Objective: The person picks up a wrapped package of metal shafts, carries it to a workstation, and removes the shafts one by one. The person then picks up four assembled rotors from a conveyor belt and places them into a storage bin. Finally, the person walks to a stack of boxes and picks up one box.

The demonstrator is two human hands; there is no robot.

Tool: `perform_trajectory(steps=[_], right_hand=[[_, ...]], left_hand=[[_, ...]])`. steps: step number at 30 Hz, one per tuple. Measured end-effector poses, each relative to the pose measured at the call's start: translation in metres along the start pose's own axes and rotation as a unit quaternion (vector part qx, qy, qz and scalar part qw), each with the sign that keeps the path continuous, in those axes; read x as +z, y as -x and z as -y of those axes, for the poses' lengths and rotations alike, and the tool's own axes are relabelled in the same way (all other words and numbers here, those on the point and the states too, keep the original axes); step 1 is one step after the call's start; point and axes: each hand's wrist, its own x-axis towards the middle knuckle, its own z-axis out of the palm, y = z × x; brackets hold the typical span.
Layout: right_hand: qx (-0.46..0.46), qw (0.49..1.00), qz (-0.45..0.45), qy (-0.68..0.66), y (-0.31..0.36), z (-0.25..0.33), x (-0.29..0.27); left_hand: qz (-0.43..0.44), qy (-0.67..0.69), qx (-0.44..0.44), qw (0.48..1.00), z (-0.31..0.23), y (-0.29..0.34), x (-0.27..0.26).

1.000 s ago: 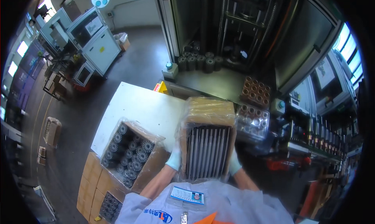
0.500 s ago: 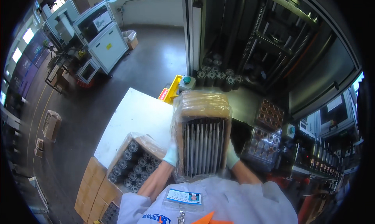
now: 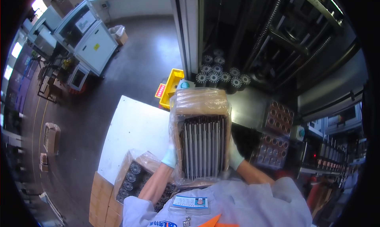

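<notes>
Carried farther past the gear carton (image 3: 149, 160) at left, the rod-filled carton (image 3: 201, 102) is apparently still in transit, gripped between left hand (image 3: 170, 155) and right hand (image 3: 235, 155).

Around the film-wrapped carton (image 3: 202, 101), gripped at its sides by left hand (image 3: 170, 156) and right hand (image 3: 236, 156), the widest room lies at nine to ten o'clock, over the white tabletop (image 3: 134, 132). At eight, the open box of toothed parts (image 3: 124, 168) narrows it, the left forearm (image 3: 155, 186) crossing above. At eleven, the yellow bin (image 3: 171, 82) and button box (image 3: 185, 85) stand just beyond the carton, an upright post (image 3: 188, 33) farther on. Toothed cylinders (image 3: 224, 75) crowd twelve to one. The metal bed (image 3: 247, 111) leaves a passage at one to two, as far as the brown tray (image 3: 279, 117). At three, a dark gap parts the right hand from the clear tray (image 3: 268, 161). The torso (image 3: 249, 201) blocks six.
</notes>
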Motion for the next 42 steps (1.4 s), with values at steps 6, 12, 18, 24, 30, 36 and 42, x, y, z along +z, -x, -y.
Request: perform_trajectory(steps=[6, 12, 18, 24, 30, 36, 42], right_hand=[[0.025, 0.995, -0.071, -0.07, 0.02, 0.025, 0.011], [0.013, 0.988, -0.121, -0.091, 0.027, 0.031, 0.025], [0.001, 0.991, -0.132, -0.037, 0.017, 0.031, 0.06], [0.001, 0.994, -0.082, -0.072, 0.011, 0.03, 0.091], [0.027, 0.989, -0.097, -0.106, 0.001, 0.006, 0.106], [0.114, 0.975, -0.078, -0.175, -0.01, -0.025, 0.1], [0.146, 0.959, -0.109, -0.217, -0.018, -0.06, 0.087]], left_hand=[[0.084, 0.016, -0.01, 0.996, 0.015, -0.025, -0.012], [0.106, -0.03, -0.011, 0.994, -0.016, -0.022, 0.005], [0.088, -0.077, 0.041, 0.992, -0.043, -0.02, -0.013], [0.023, -0.08, 0.009, 0.996, -0.074, -0.028, -0.025], [0.013, -0.124, -0.029, 0.992, -0.07, -0.049, -0.072], [0.017, -0.176, -0.05, 0.983, -0.04, -0.069, -0.108], [0.031, -0.231, -0.054, 0.971, -0.004, -0.087, -0.129]])
